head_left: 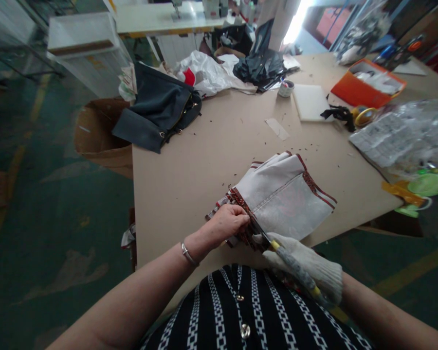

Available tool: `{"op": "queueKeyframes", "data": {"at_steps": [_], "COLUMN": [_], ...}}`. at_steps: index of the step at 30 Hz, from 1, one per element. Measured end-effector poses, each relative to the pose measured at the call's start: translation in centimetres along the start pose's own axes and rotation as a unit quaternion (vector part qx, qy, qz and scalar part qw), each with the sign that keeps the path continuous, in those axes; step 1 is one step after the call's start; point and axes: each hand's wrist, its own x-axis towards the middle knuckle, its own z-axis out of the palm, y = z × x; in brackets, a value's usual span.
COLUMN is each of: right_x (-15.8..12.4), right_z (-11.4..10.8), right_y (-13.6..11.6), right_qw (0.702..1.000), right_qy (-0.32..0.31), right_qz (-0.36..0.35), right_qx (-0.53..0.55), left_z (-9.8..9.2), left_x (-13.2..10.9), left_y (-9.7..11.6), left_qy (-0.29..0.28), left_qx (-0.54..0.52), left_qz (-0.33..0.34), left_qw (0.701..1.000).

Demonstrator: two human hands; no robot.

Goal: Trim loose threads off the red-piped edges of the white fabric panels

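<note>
White fabric pieces [281, 197] with dark red edging lie stacked on the table near its front edge. At their left edge, my bare left hand [227, 222] is closed, its fingertips pinching the red trim [241, 200]. My right hand [308, 255] wears a white knitted glove and is wrapped round scissors [276, 246]. The handles look bound in grey and yellow. The dark blades reach toward the trim, close to my left fingertips; whether they are parted I cannot tell.
Small dark scraps are scattered over the table [175, 194]. A dark bag [156, 107] hangs over its left edge above a cardboard box [95, 131]. Farther back are black plastic [259, 68], a white board [311, 103] and an orange box [368, 87]. Clear plastic [405, 138] lies at right.
</note>
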Motion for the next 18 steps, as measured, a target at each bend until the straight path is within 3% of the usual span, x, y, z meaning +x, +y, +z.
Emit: {"op": "queueKeyframes", "data": {"at_steps": [7,13,18], "right_x": [1.3,1.3,1.0], "right_z": [0.5,1.1,0.7], "right_y": [2.1,1.4,1.0], "right_qw": [0.999,0.998,0.999], "right_qy": [-0.027,-0.008,-0.021], "right_qz": [-0.011,0.04,0.025], "right_qx": [-0.044,-0.05,-0.025], "left_z": [0.3,0.5,0.1], "left_x": [0.1,0.2,0.4], "left_y": [-0.3,-0.7,-1.4], "left_qy": [-0.001,0.001,0.002], "left_qx": [0.0,-0.006,-0.005], "left_qz": [0.007,-0.004,0.005], "left_qw": [1.0,1.0,1.0]}}
